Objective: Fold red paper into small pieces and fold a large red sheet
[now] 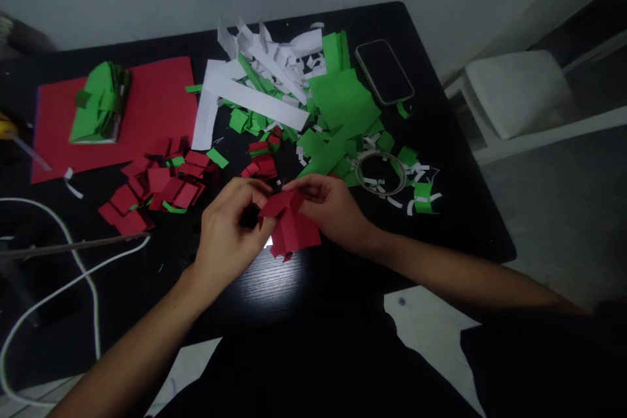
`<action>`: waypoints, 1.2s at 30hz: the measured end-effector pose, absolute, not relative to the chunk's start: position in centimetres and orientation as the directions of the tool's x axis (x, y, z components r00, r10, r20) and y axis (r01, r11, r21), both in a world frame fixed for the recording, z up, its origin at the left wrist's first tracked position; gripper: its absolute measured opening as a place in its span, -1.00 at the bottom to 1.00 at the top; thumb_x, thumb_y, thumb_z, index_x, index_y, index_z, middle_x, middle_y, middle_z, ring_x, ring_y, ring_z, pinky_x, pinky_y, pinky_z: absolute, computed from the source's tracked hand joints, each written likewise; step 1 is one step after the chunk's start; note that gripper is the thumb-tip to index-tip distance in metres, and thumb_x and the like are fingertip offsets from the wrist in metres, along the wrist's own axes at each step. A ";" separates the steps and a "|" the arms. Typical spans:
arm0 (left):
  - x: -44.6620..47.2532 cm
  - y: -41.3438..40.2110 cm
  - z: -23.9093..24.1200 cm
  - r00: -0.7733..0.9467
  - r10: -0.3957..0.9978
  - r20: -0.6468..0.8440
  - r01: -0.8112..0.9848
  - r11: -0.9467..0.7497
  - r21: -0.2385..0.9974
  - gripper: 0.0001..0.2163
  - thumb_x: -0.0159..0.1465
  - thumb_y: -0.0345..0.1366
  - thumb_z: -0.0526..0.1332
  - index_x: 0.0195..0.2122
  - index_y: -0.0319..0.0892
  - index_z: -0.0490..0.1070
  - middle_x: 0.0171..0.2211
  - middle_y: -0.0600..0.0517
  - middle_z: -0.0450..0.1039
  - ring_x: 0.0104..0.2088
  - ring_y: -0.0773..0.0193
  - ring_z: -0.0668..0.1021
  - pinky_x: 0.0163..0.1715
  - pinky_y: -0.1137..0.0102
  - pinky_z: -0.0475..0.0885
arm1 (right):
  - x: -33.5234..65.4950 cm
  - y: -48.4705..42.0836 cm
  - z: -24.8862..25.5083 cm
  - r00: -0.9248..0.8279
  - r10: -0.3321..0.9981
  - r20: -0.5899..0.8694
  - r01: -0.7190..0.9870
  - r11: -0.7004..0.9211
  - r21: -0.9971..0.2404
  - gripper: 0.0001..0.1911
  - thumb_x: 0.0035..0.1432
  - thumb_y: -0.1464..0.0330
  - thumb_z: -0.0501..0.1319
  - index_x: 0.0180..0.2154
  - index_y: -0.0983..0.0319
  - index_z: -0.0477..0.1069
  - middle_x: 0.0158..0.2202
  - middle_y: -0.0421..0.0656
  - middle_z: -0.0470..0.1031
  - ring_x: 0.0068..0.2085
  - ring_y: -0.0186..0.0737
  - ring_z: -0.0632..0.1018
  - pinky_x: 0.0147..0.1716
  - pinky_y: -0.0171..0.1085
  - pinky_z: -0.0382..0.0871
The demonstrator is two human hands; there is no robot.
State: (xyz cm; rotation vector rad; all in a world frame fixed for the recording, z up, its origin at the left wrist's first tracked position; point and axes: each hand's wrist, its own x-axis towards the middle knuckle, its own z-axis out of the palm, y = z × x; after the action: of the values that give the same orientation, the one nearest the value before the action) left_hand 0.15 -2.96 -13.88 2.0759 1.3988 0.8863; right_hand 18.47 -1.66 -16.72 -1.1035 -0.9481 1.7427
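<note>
A folded piece of red paper [296,227] is held between my two hands, just above the near part of the black table. My left hand [234,225] pinches its left edge with thumb and fingers. On the other side, my right hand [333,209] grips the upper right part, its fingertips partly behind the paper. Creases run through the sheet, and its top portion is bent over. Close beyond my fingers lies a small cluster of red paper pieces [263,160]. To the left is a larger heap of folded red pieces [159,186].
White paper scraps [274,55] and green paper [343,101] cover the table's far middle. A phone [385,72] and a roll of tape [381,174] lie right. At left are a red sheet [164,95], a banded green bundle [100,104] and a white cable [91,274].
</note>
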 end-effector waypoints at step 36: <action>0.2 -3.4 -13.7 0.329 0.883 0.334 0.580 -0.469 0.667 -0.85 0.24 -0.45 0.26 -0.39 -0.14 0.29 -0.12 -0.05 0.48 -0.11 0.18 0.56 -0.14 0.28 0.47 | 18.4 -2.2 -15.9 -0.270 0.938 -0.218 -0.243 -0.285 -0.927 -0.85 -0.02 0.43 0.42 -0.31 0.17 0.64 -0.30 -0.21 0.66 -0.27 -0.25 0.63 -0.18 -0.25 0.52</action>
State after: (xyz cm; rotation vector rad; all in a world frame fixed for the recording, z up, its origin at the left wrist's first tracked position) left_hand 0.21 -3.42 -13.74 2.1701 1.2883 0.9509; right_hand 18.36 -2.18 -15.90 -1.0502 -1.0270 1.6989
